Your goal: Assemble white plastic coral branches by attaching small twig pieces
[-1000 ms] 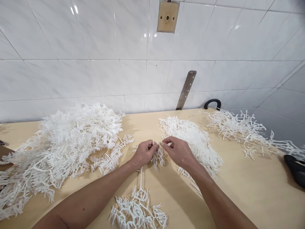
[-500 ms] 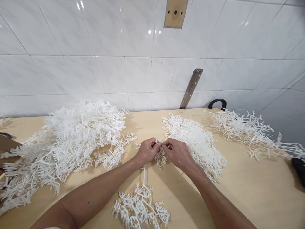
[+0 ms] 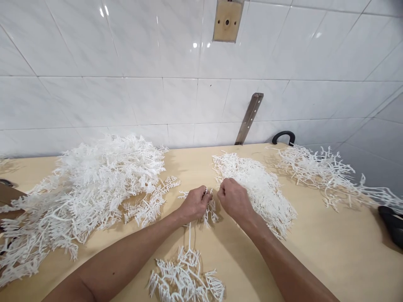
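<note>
My left hand [image 3: 195,204] is closed on a small white branched plastic sprig [image 3: 210,215], whose fine twigs hang below the fingers over the table. Just to its right, my right hand [image 3: 234,199] is curled closed beside the left edge of a dense pile of short white twigs [image 3: 261,188]; anything between its fingers is hidden. A larger white branched sprig [image 3: 189,277] lies on the table nearer to me, its stem pointing at my left wrist.
A big heap of white branched sprigs [image 3: 103,180] covers the table's left side. Thin bare white branches [image 3: 315,167] lie at the right, close to a black curved handle [image 3: 283,136]. A metal bracket [image 3: 249,118] leans against the tiled wall [image 3: 135,100]. A black object [image 3: 392,224] sits at the right edge.
My right hand has drawn slightly away from the left, opening a gap between the fingertips that were together at the sprig. My left hand keeps its hold.
</note>
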`<state>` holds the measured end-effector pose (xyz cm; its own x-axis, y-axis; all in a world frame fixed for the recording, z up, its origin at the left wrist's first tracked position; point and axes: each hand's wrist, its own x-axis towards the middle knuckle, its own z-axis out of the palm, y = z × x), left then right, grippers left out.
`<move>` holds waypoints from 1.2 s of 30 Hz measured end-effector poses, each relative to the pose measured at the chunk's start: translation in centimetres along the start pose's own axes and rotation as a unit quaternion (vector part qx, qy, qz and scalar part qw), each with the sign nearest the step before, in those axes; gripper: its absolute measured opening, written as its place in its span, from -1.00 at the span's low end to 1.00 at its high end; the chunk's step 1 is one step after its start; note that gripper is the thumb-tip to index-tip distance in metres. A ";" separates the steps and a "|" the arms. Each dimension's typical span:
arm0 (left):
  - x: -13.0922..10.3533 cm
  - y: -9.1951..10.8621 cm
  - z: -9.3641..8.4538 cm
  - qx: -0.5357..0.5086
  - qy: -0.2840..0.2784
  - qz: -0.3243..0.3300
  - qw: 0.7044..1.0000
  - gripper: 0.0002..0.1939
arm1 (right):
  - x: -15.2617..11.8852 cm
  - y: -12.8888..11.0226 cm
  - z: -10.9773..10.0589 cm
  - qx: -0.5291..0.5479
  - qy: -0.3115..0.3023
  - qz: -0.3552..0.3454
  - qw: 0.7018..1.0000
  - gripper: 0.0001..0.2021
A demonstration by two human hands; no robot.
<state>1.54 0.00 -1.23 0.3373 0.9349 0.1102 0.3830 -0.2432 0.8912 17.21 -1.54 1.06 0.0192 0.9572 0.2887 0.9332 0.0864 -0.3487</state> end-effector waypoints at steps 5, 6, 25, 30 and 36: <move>-0.1 -0.1 0.0 -0.078 0.034 -0.009 0.996 -0.70 | 0.9 2.1 -1.8 0.136 0.103 0.080 0.982 -0.89; -0.1 -0.1 0.0 -0.091 0.035 -0.008 0.995 -0.70 | 1.0 2.6 -2.2 0.139 0.140 0.084 0.977 -0.88; 0.4 -0.8 0.5 -0.213 0.046 -0.007 0.976 -0.70 | -0.4 0.0 -1.2 0.183 -0.126 0.019 0.975 -0.80; 0.3 -0.3 0.3 -0.225 0.068 -0.023 0.972 -0.71 | -0.4 0.0 -1.3 0.245 -0.152 0.044 0.957 -0.86; -0.1 0.5 -0.1 -0.256 0.055 -0.042 0.964 -0.66 | -0.2 0.8 -1.1 0.329 -0.172 0.084 0.925 -0.87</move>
<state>1.64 -0.22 -0.75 0.2203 0.9742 0.0487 -0.0782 -0.0321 0.9964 18.32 -1.95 1.76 -0.0761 0.9938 -0.0807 0.5057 -0.0313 -0.8621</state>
